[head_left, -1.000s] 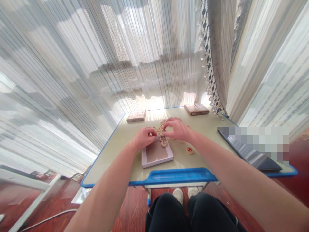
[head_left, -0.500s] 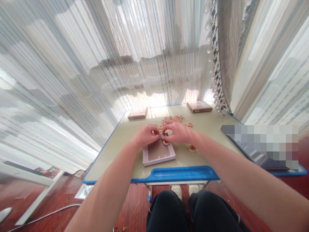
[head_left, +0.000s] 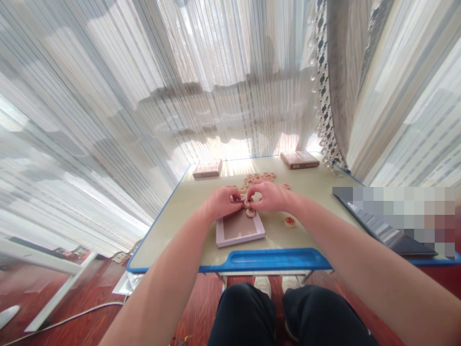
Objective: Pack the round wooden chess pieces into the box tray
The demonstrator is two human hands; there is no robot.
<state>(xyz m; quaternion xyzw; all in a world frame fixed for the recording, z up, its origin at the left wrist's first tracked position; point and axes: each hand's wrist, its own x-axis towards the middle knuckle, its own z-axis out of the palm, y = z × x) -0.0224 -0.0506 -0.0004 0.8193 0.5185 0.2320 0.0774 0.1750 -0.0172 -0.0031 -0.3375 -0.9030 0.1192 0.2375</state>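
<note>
My left hand (head_left: 224, 203) is closed in a pinch over the far left part of a shallow open box (head_left: 240, 240) with a pale lilac rim. A thin greyish edge shows at its fingertips, but what it is I cannot make out. Thumb and fingers of my right hand (head_left: 268, 196) close on a round wooden Chinese chess piece (head_left: 247, 203) at the box's far side. Just nearer, another chess piece (head_left: 250, 212) with a dark character lies at the box's far right corner. Beyond my hands several more pieces (head_left: 265, 175) are spread, partly hidden by my fingers.
A red-marked piece (head_left: 290, 221) lies right of the box. Two flat boxes, one at the back left (head_left: 208, 168) and one at the back right (head_left: 300, 159), sit on the blue-edged desk (head_left: 173, 226). A dark, partly pixelated object (head_left: 382, 230) covers the right side. Curtains hang behind.
The whole view has shifted slightly, moving the desk a little to the right. My fingertips have parted slightly, showing more of the piece at my right hand.
</note>
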